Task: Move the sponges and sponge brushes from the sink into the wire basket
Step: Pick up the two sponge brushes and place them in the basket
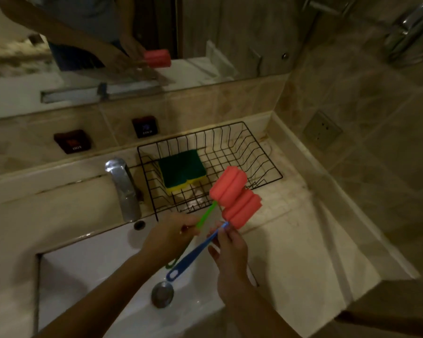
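My left hand grips the green handle of a sponge brush whose pink foam head hovers over the front right corner of the black wire basket. My right hand holds a second sponge brush by its blue handle, its pink head just below and right of the first, over the counter. Both heads touch. Inside the basket lie green-and-yellow sponges, side by side at the left. The white sink below my hands shows no sponges.
A chrome faucet stands left of the basket. The metal drain sits in the sink under the blue handle. HOT and COLD plates are on the tiled backsplash, a mirror above. The marble counter extends right to the tiled wall.
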